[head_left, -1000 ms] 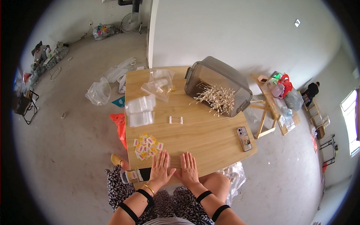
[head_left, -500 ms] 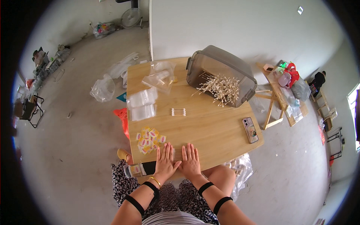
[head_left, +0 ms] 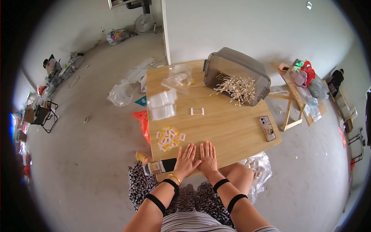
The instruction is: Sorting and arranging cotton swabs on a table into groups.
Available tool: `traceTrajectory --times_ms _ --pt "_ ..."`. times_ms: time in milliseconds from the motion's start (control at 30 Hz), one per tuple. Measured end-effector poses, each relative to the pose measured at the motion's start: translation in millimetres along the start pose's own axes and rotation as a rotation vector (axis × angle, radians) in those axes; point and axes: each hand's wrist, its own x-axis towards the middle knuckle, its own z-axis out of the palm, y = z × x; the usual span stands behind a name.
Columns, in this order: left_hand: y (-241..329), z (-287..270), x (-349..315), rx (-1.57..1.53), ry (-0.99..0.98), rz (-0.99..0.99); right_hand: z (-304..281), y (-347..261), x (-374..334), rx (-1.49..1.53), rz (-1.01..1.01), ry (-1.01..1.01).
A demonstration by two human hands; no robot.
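Observation:
My left hand (head_left: 186,162) lies with its fingers stretched out on the near edge of the table, over the left part of a row of cotton swabs (head_left: 198,152). Flat beside it, my right hand (head_left: 208,158) covers the right part of that row; the thumbs nearly meet. Only the middle of the row shows between the hands. Left of my left hand is a black strip (head_left: 168,165), with a clear pack of swabs (head_left: 155,167) at its outer end. A pile of small yellow and white cards (head_left: 170,138) lies just beyond. Farther off sits another neat row of swabs (head_left: 197,111).
A grey translucent bin (head_left: 232,63) lies tipped at the back of the wooden table (head_left: 224,133), loose swabs (head_left: 237,89) heaped at its mouth. Clear plastic bags (head_left: 162,105) are at the left, a phone (head_left: 267,128) at the right. A side table (head_left: 284,75) stands beyond.
The whole view has shifted, so the table and my arms appear farther right. Both hands stay flat over the row of swabs, with little visible movement against the table.

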Motion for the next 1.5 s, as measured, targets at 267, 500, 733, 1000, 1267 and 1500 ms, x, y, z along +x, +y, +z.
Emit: traceTrajectory --times_ms 267,500,733,1000,1267,1500 --pt "-31.7 -47.1 -33.8 -0.318 0.292 -0.223 7.5 -7.3 -4.6 0.044 -0.004 0.11" --pt "-130.1 -9.8 -132.3 -0.465 0.524 -0.762 19.1 -75.7 -10.5 0.016 -0.206 0.007" --pt "-126.8 20.5 -104.0 -0.705 0.518 -0.97 23.1 -96.8 -15.9 0.033 -0.256 0.014" --pt "-144.1 46.6 -109.0 -1.072 0.637 -1.076 16.4 -106.7 -15.8 0.012 -0.291 -0.002" --pt "-115.8 27.6 -92.6 -1.186 0.86 -0.94 25.5 -138.9 -16.4 0.118 -0.283 -0.073" --pt "-152.2 22.3 -128.0 -0.923 0.581 -0.953 20.7 -121.2 -17.8 0.046 -0.278 -0.067"
